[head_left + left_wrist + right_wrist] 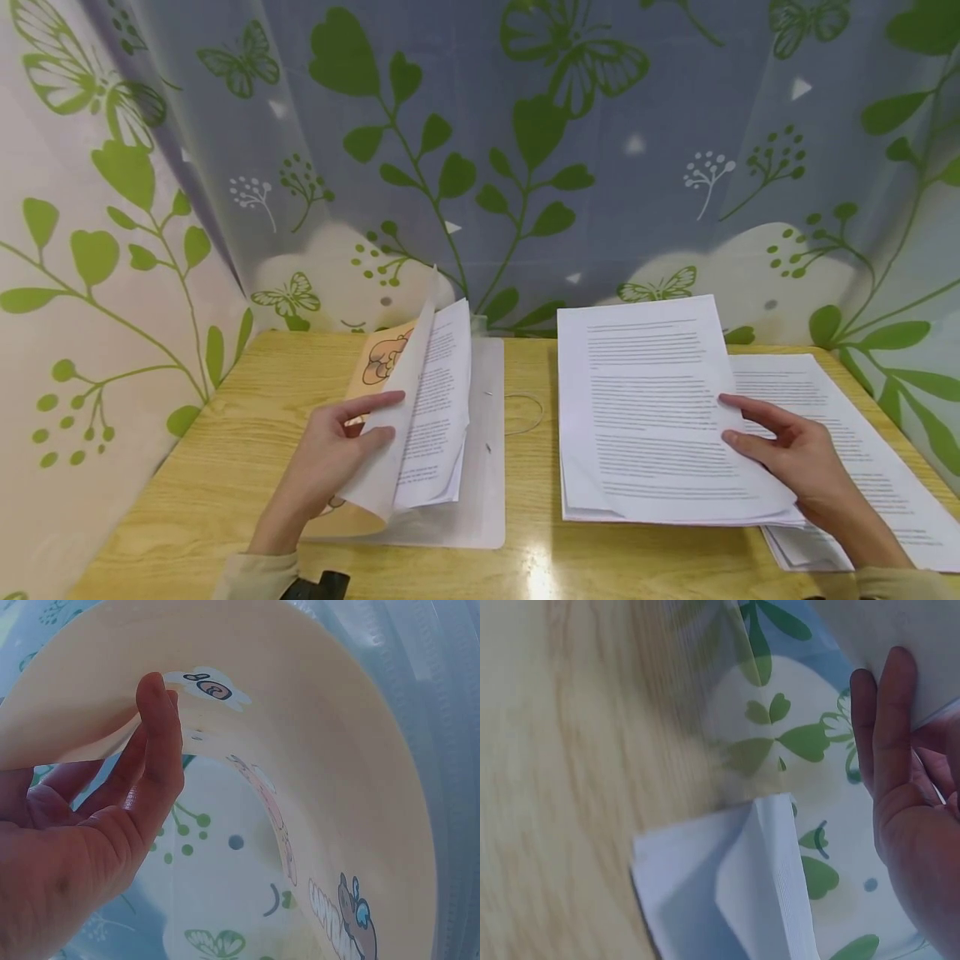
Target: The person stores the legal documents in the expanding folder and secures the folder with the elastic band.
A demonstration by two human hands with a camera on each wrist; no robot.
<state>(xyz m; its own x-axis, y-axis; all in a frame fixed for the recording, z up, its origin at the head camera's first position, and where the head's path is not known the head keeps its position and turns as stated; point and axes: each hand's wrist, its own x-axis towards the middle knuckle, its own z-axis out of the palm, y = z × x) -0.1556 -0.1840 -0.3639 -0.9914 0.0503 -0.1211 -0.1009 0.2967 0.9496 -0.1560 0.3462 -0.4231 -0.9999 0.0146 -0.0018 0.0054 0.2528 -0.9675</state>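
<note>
My left hand (330,454) pinches the bent orange cover (384,354) of a document folder between thumb and fingers. Cartoon drawings show on that cover, also in the left wrist view, where it curls past the left hand (112,817). Printed sheets (442,392) stand raised inside the folder, over its translucent back (483,500). My right hand (798,454) holds a stack of printed paper (652,400) by its right edge, tilted up off the table. In the right wrist view, the right hand (904,757) has its fingers against the underside of the stack.
Another pile of printed sheets (862,467) lies at the right of the wooden table (525,517). Two small metal prongs show on the folder's back, with a thin clear loop (536,414) beside it. A patterned curtain (465,208) hangs behind the table.
</note>
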